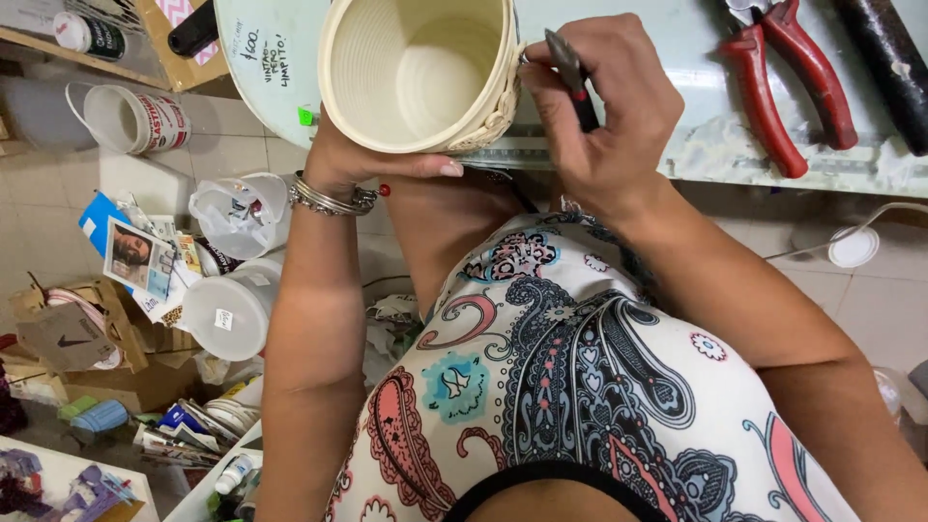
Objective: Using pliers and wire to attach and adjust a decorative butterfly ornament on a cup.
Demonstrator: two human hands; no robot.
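A cream ribbed cylindrical pot (416,68) with a woven band on its outer wall is held at the edge of a pale green table (677,58). My left hand (367,159) cups it from below, a metal bracelet on the wrist. My right hand (604,106) grips a small dark pointed tool (570,72) with a black handle, its tip touching the pot's rim on the right side.
Red-handled pliers (783,87) and a black cylinder (889,68) lie on the table at right. Below left, the tiled floor holds a white bucket (135,116), plastic containers (232,309), cardboard boxes (77,333), papers and small bottles. A white cable and round lid (853,246) lie at right.
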